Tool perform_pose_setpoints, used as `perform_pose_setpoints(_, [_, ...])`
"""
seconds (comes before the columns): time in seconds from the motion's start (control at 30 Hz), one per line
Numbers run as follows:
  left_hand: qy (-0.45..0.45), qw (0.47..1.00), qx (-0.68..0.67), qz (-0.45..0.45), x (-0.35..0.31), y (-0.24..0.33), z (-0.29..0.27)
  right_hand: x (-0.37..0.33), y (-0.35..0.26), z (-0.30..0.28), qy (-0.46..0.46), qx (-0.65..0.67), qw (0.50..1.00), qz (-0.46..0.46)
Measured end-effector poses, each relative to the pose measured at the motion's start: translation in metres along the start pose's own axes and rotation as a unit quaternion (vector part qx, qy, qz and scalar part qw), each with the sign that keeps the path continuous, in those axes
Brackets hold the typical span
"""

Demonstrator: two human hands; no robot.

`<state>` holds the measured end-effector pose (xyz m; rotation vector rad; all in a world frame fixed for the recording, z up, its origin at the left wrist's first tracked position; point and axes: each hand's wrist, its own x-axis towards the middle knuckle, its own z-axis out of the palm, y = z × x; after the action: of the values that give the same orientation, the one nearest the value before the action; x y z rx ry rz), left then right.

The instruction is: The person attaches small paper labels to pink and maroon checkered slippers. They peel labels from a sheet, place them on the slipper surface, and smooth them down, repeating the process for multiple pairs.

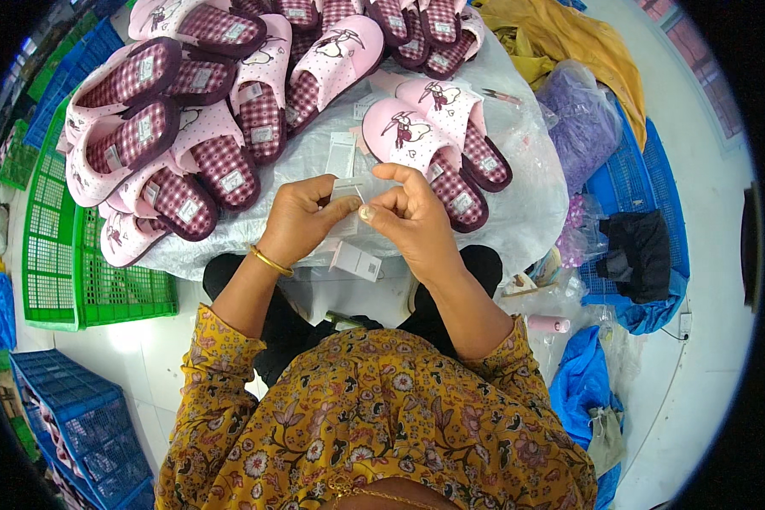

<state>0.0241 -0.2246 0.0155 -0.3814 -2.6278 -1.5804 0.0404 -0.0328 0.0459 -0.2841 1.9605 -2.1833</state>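
Note:
My left hand (302,219) is closed on a small white paper tag (347,189), thumb on top. Close beside it, the thumb and forefinger of my right hand (410,223) come together at the tag's edge; what they pinch is too small to make out. Another white tag (355,261) hangs or lies below my hands near the table's front edge. More white tags (342,155) rest just beyond my fingers. To the right of them sits a pair of pink slippers (412,127) with dark checked insoles and a printed cartoon figure.
Many similar slippers (221,170) are heaped on the left and far side of the plastic-covered table (531,183). A green crate (81,255) and a blue crate (85,425) stand at left. Rightward are a purple bag (580,119), blue baskets (654,183) and black cloth (637,255).

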Motion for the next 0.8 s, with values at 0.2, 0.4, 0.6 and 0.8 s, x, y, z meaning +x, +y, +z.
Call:
perform_pose_setpoints(0.2, [-0.009, 1.0, 0.01, 0.021, -0.004, -0.001, 0.003, 0.002, 0.003, 0.001, -0.002, 0.0, 1.0, 0.013])
perform_pose_setpoints(0.4, [0.024, 0.991, 0.099, 0.088, -0.007, 0.008, 0.007, 0.0, 0.008, -0.003, -0.007, 0.014, 1.0, 0.011])
perform_pose_setpoints(0.6, [-0.071, 0.995, -0.026, 0.063, -0.024, 0.029, 0.0, -0.011, 0.015, -0.01, -0.01, 0.025, 0.999, 0.027])
perform_pose_setpoints(0.8, [-0.096, 0.958, -0.261, -0.067, -0.037, 0.004, 0.008, -0.026, 0.026, -0.009, -0.062, -0.034, 0.996, 0.049])
